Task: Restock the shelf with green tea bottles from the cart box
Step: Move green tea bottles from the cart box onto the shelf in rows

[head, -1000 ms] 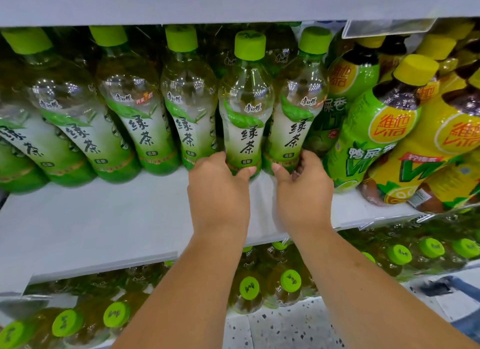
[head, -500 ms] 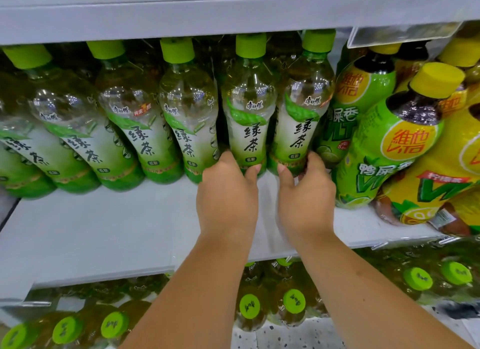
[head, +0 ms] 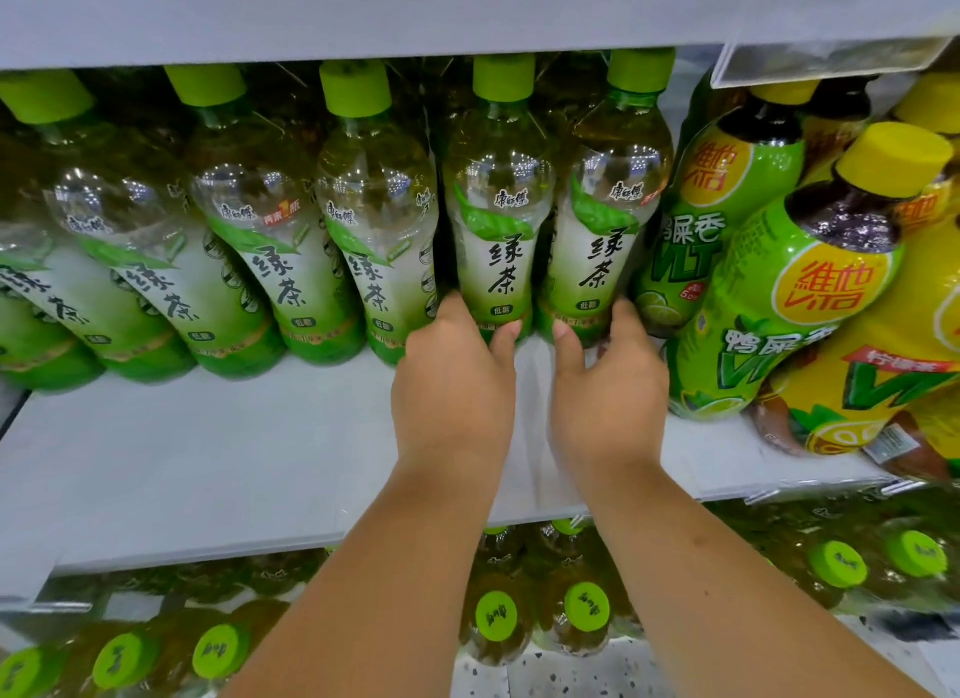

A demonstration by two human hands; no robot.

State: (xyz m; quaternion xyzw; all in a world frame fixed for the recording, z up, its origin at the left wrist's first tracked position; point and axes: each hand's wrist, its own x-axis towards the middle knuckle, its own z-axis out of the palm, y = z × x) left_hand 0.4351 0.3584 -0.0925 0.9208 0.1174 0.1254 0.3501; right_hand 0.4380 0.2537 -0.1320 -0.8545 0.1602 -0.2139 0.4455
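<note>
Both hands are in on the shelf, one bottle apiece, taken low. My left hand (head: 457,385) curls round the foot of the left green tea bottle (head: 496,240), clear plastic with a lime-green screw cap and a white-and-green sleeve label. The thumb is on the inner side and the fingers reach round the outer side. My right hand (head: 608,391) mirrors this on the right green tea bottle (head: 608,230), same make, standing just beside the first with a narrow dark gap between them. I judge the low hold is forced: the grey upper shelf board (head: 363,17) sits close over the caps, leaving little room to grasp from above. A grip at the base also lets me slide and square a bottle rather than lift it. Both bottles stand upright on the white shelf board (head: 156,463), labels facing me. They line up with the row of matching green tea bottles (head: 291,240) outboard of my left fingers. Outboard of my right fingers, close against that bottle, crowd the green-sleeved bottles with yellow caps (head: 779,308). Whether they touch it I cannot tell. That side looks the likeliest to get knocked. White board shows beneath my wrists, so I judge a front row is not yet set. Below my forearms sit the lime-capped bottles on the lower shelf (head: 496,614). The cart box is not in view.
</note>
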